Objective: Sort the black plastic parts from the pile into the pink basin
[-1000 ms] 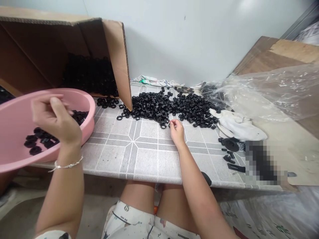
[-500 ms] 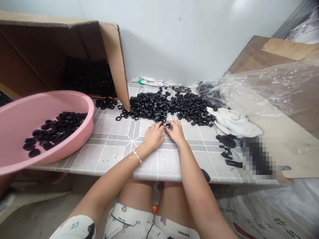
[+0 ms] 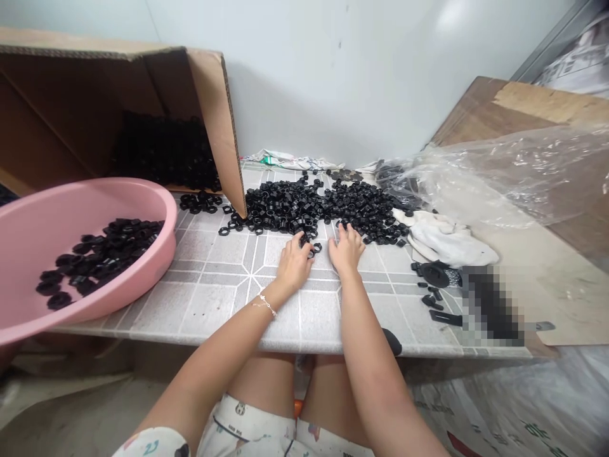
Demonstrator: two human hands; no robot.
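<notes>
Two heaps of small black rings lie side by side at the back of the tabletop, a left heap and a right heap. In front of the left one, my left hand has its fingers curled round a black ring. Another black ring lies just right of those fingers. My right hand rests at the front edge of the right heap, palm down with its fingers apart, and nothing shows in its grasp.
A pink basin with black parts stands at the left, before an open cardboard box holding more. To the right lie a white cloth, clear plastic film and loose black pieces on the checked tabletop.
My hands have moved apart. The right one has shifted right and spread its fingers at the right heap; the left one remains near the same spot, with rings beside its fingertips.
</notes>
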